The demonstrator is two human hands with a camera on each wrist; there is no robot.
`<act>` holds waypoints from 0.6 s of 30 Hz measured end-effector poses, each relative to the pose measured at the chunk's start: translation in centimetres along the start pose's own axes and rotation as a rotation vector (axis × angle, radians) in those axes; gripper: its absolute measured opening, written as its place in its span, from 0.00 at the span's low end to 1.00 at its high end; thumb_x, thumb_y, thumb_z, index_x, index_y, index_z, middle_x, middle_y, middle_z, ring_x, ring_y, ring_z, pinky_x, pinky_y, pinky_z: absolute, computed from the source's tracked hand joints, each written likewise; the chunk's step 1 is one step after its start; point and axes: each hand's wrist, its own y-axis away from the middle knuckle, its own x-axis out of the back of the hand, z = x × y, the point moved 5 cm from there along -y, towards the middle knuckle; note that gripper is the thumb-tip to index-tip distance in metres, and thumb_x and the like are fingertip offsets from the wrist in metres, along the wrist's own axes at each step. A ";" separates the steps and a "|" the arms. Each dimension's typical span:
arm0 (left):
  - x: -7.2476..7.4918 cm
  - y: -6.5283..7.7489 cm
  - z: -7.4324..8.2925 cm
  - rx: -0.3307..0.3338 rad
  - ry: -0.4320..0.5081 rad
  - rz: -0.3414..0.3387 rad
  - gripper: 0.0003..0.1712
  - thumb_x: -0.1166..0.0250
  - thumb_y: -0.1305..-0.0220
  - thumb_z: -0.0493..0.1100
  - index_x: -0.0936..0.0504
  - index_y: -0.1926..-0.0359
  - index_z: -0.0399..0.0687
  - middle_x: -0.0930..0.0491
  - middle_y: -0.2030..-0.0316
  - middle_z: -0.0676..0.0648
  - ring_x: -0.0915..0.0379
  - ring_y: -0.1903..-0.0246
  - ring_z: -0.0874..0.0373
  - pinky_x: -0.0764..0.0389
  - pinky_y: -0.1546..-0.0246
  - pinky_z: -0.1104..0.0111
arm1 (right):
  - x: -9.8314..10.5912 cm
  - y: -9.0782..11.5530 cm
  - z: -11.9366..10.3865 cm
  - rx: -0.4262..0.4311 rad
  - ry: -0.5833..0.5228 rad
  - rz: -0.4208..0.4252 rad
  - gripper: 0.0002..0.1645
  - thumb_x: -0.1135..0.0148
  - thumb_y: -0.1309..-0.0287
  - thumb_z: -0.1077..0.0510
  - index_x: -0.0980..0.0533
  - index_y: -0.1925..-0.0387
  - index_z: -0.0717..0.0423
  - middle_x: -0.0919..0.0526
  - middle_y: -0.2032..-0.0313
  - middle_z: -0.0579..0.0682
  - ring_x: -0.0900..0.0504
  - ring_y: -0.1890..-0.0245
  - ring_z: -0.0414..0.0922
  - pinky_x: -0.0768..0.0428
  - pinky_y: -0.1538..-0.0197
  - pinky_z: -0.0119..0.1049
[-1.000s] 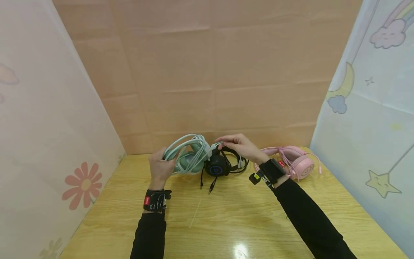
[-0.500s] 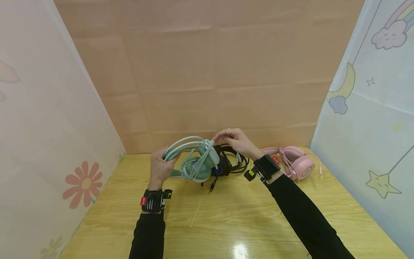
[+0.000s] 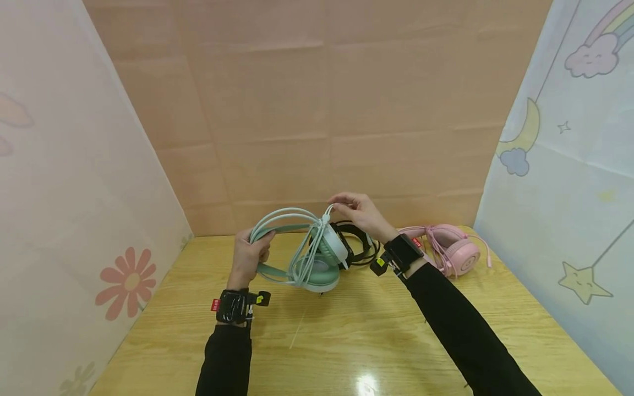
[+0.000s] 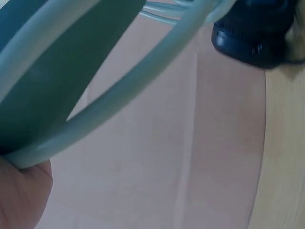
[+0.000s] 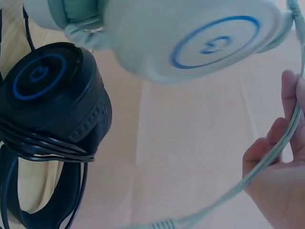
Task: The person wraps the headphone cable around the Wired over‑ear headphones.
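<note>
Mint-green headphones (image 3: pixel 321 279) hang over the table in the head view, tilted with both ear cups to the right. My left hand (image 3: pixel 245 257) grips them by the headband, fingers wrapped round it. Their pale green cable (image 3: pixel 308 254) is wound in several loops about the cups and gathered in a knot at the upper cup. At that knot, my right hand (image 3: pixel 365 218) pinches the cable between thumb and fingers. In the right wrist view, a length of this cable (image 5: pixel 267 160) runs across the right palm and trails down to the left.
Black headphones (image 5: pixel 50 90) lie on the table behind the green ones, partly hidden by them in the head view. Pink headphones (image 3: pixel 463 257) lie farther right. The wooden table (image 3: pixel 297 368) meets a brown back wall (image 3: pixel 322 110) and patterned side walls.
The green headphones have turned and swung right and down, so the cups now cover more of the black headphones. My right hand has risen slightly with the cable.
</note>
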 end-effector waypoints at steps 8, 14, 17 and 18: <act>-0.7 -0.1 -1.0 0.035 0.183 -0.093 0.23 0.42 0.30 0.35 0.39 0.81 0.33 0.57 0.89 0.51 0.66 0.90 0.57 0.59 0.89 0.64 | -0.4 -0.2 1.3 -0.042 0.090 -0.031 0.13 0.45 0.29 0.56 0.21 0.50 0.57 0.22 0.48 0.57 0.25 0.58 0.49 0.24 0.52 0.44; -1.1 0.2 -1.4 0.055 0.251 -0.132 0.18 0.47 0.28 0.33 0.24 0.77 0.44 0.56 0.91 0.51 0.65 0.92 0.58 0.59 0.90 0.64 | -1.2 -0.3 1.3 -0.058 0.065 -0.040 0.13 0.47 0.28 0.57 0.21 0.49 0.57 0.28 0.50 0.55 0.26 0.54 0.49 0.24 0.48 0.49; -1.3 0.2 -1.3 0.065 0.291 -0.129 0.17 0.48 0.27 0.33 0.20 0.74 0.46 0.56 0.90 0.51 0.64 0.92 0.58 0.58 0.90 0.64 | -1.8 -0.4 1.1 -0.058 0.001 -0.073 0.14 0.49 0.27 0.58 0.23 0.47 0.59 0.27 0.51 0.56 0.23 0.57 0.47 0.21 0.50 0.46; -1.3 0.2 -1.3 0.067 0.299 -0.125 0.18 0.49 0.27 0.34 0.22 0.76 0.46 0.56 0.90 0.50 0.64 0.92 0.58 0.58 0.90 0.65 | -2.0 -0.4 1.0 -0.060 -0.020 -0.082 0.15 0.50 0.26 0.59 0.24 0.46 0.60 0.26 0.51 0.57 0.22 0.58 0.47 0.20 0.51 0.44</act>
